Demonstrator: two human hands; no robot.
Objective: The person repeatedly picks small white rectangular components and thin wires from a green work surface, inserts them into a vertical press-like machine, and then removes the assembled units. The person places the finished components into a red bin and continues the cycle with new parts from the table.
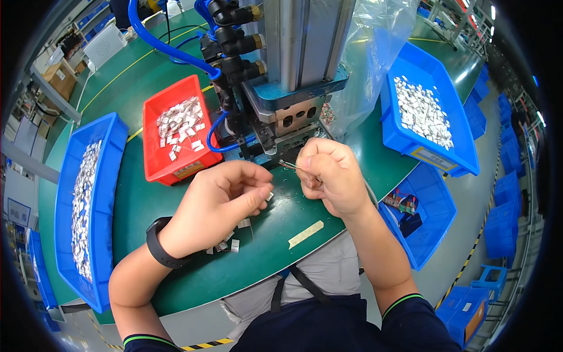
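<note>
Our left hand is curled nearly closed, thumb and fingers gathered on a small white piece that peeks out at the thumb's tip. Our right hand is tightly pinched on a thin, pronged tool, tweezer-like in shape, though most of it is hidden in the grip.

The relation that matters is between these two. The tool's long axis runs leftward from our right fingertips, tilting slightly toward the far side, so its tips point past the left hand rather than at it. From those tips, the white piece lies to the left and nearer our body, a little apart and not touching. The left hand has the piece, so it is plainly the nearer; the right would come to it from the right. We cannot tell which way the piece's own long side runs.

Just beyond both hands stands a metal press, its base near the tool's tips. Under the left hand, more loose white pieces lie on the green table. Farther out, a red bin and a long blue bin hold similar pieces on our left.
</note>
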